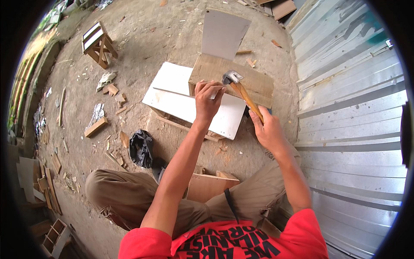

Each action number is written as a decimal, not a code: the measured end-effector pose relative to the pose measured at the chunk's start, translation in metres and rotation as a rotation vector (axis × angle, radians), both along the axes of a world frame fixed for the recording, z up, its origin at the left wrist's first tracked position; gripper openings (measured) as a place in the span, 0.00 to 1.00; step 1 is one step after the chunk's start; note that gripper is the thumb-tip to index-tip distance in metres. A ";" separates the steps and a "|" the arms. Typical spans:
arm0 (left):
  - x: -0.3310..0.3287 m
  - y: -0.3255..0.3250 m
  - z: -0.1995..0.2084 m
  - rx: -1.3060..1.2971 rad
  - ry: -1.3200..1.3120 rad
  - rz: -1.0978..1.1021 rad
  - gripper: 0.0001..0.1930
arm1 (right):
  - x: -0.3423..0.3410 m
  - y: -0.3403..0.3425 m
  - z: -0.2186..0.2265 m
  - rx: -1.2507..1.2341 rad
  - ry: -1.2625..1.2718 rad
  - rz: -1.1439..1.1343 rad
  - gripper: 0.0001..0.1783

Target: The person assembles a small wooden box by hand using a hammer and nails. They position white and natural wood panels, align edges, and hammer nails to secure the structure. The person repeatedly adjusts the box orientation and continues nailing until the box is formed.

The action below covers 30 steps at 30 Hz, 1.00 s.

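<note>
at upper centre i'm seeing the white panel (pixel 226 118) already capping its frame (pixel 172 122), the board (pixel 253 82) seemingly still needing hammering, right hand (pixel 271 131) gripping the hammer (pixel 246 96), left hand (pixel 207 101) curling, its contents unclear.

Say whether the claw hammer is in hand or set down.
In hand: the right hand grips the claw hammer by its wooden handle.

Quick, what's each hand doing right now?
Left hand: curled; whether it holds anything cannot be told.
Right hand: closed, holding the hammer.

Right hand (pixel 272 134) grips hammer (pixel 246 96); left hand (pixel 208 103) near its head.
</note>
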<state>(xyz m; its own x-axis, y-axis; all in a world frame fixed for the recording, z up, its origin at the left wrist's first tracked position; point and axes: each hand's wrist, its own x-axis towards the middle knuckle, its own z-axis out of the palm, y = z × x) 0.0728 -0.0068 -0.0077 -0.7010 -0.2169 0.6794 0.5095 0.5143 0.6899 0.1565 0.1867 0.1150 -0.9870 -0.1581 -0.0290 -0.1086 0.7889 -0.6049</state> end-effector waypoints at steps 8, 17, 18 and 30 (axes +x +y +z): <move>-0.001 -0.003 -0.002 -0.031 -0.005 -0.013 0.05 | -0.002 0.000 -0.009 0.000 0.133 0.067 0.20; -0.004 -0.022 -0.016 -0.254 0.105 -0.093 0.13 | 0.006 -0.004 -0.009 -0.137 0.106 -0.036 0.18; -0.004 -0.022 -0.017 -0.276 0.107 -0.085 0.14 | 0.006 -0.004 -0.007 -0.138 0.111 -0.036 0.18; -0.002 -0.021 -0.018 -0.385 0.131 -0.034 0.13 | 0.002 -0.005 0.003 -0.097 0.099 -0.029 0.16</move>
<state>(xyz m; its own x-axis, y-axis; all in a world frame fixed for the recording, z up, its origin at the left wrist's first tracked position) 0.0704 -0.0282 -0.0257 -0.6056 0.0923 0.7904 0.6012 0.7038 0.3784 0.1587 0.1814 0.1183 -0.9885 -0.1265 0.0826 -0.1492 0.7308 -0.6660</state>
